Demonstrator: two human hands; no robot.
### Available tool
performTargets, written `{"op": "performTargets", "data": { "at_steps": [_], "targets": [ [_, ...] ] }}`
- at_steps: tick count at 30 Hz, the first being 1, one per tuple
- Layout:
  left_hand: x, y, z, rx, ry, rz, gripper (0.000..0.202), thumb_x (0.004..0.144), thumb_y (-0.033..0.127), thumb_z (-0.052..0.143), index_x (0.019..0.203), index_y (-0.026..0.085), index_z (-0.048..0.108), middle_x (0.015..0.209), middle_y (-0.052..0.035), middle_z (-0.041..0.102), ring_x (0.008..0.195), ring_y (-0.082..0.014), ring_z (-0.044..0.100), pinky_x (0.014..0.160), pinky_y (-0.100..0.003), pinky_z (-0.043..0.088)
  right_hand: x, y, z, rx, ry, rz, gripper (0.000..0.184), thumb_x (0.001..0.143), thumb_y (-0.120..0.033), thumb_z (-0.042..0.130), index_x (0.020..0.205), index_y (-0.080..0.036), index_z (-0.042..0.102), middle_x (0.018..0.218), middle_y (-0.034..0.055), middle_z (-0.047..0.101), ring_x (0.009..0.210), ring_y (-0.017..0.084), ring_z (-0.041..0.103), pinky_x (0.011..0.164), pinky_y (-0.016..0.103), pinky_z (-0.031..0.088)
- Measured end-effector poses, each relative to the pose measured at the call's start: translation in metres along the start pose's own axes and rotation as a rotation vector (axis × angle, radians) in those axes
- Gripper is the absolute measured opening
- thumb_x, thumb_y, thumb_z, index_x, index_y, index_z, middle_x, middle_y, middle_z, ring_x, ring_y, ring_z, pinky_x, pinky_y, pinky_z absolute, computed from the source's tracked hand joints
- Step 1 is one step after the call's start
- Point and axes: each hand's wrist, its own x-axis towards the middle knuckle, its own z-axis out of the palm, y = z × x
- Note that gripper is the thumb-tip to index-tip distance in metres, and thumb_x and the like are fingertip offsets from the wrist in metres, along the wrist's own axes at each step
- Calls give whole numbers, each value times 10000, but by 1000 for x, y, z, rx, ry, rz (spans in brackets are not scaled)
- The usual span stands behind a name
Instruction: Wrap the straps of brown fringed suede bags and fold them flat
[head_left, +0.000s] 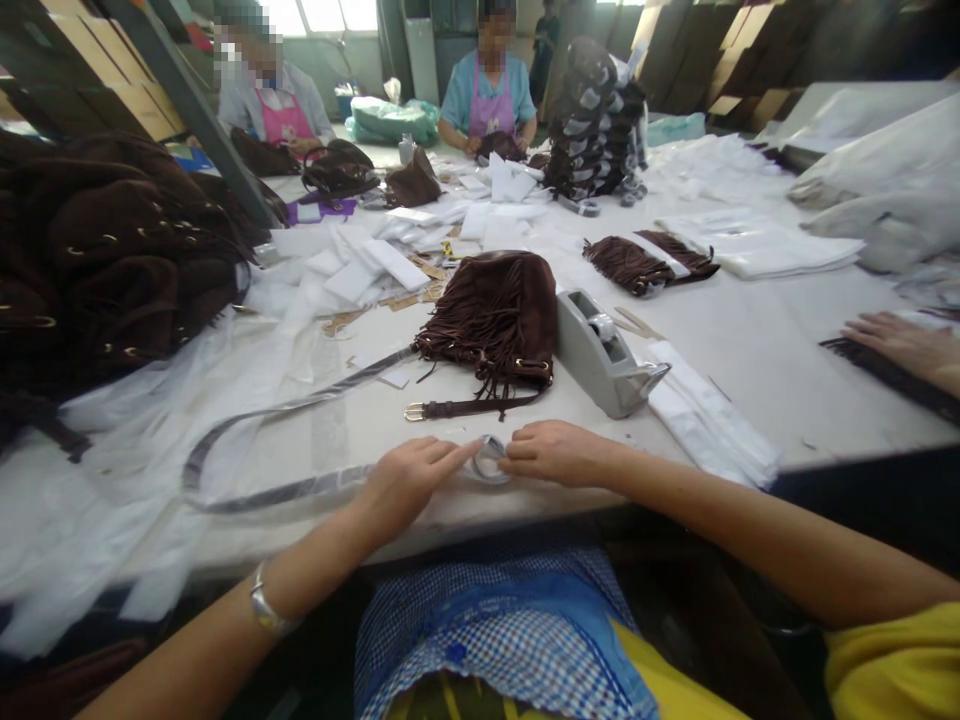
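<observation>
Strap (300, 488) in a clear plastic sleeve, flat on the worktop (750, 340) close to the near edge, running from a wide bend toward the left edge to a small loop at the middle of the near edge. Both hands close together on that loop, fingertips almost meeting. Left hand (409, 480) palm-down over the strap, fingers stretched toward the loop and resting on it; hard to tell whether gripping or only pressing. Right hand (559, 452) knuckles-up, fingers curled and closed on the loop's other side. Silver bracelet (270, 605) on the left wrist.

Just beyond the hands, a second, buckled strap (465, 407), brown, leading up to a brown fringed bag (499, 315) standing at mid-worktop. Just beside the bag's right side, a grey tape dispenser (604, 355). Right of that, toward the near right corner, a stack of folded white bags (712, 415). Farther back, two brown fringe pieces (645, 262) with white bands, lying flat. Along the left edge, a heap of brown bags (112, 250) over loose clear plastic (150, 420). At the right edge, a co-worker's hand (904, 340) resting flat by a dark strip (885, 375). Scattered white paper (375, 265) across the middle toward the far edge, and two people (487, 95) seated there, hands on more brown bags.
</observation>
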Motion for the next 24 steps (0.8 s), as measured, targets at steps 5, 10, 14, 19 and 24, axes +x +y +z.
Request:
{"op": "performTargets", "data": {
  "at_steps": [5, 10, 14, 19, 24],
  "targets": [
    [23, -9, 2, -70, -174, 65, 234, 980, 192, 434, 1061, 221, 652, 1011, -11, 635, 871, -132, 602, 749, -225, 466, 1, 5, -12, 15, -112, 4, 200, 1003, -210, 463, 1099, -198, 638, 879, 37, 652, 741, 154, 546, 641, 279, 358],
    [31, 23, 1, -27, -244, -261, 204, 939, 199, 482, 940, 221, 685, 941, -16, 615, 747, -135, 602, 615, -223, 440, 9, -36, -25, -1, -10, 426, 321, 941, -436, 574, 1093, -159, 631, 882, 67, 648, 729, 173, 552, 639, 299, 345],
    [29, 42, 0, -43, -279, -307, 165, 922, 229, 531, 931, 236, 695, 928, -15, 623, 723, -151, 616, 597, -242, 458, 13, -53, -17, 118, -34, 567, 225, 969, -321, 540, 860, -165, 658, 845, 38, 633, 690, 147, 528, 620, 278, 331],
    [28, 16, -7, -13, -177, 92, 271, 936, 177, 540, 1176, 273, 622, 1341, -41, 559, 1048, -191, 594, 794, -276, 511, -8, -20, -2, 140, 17, 225, 184, 987, -253, 510, 991, -213, 690, 955, 20, 657, 769, 146, 535, 689, 276, 352],
    [40, 3, -10, -2, -181, 280, 182, 929, 133, 541, 1041, 205, 664, 991, -44, 696, 919, -179, 612, 797, -294, 517, -16, -7, -12, -11, 31, 152, 219, 1012, -267, 464, 1063, -233, 675, 926, 23, 646, 766, 147, 533, 692, 285, 359]
  ]
}}
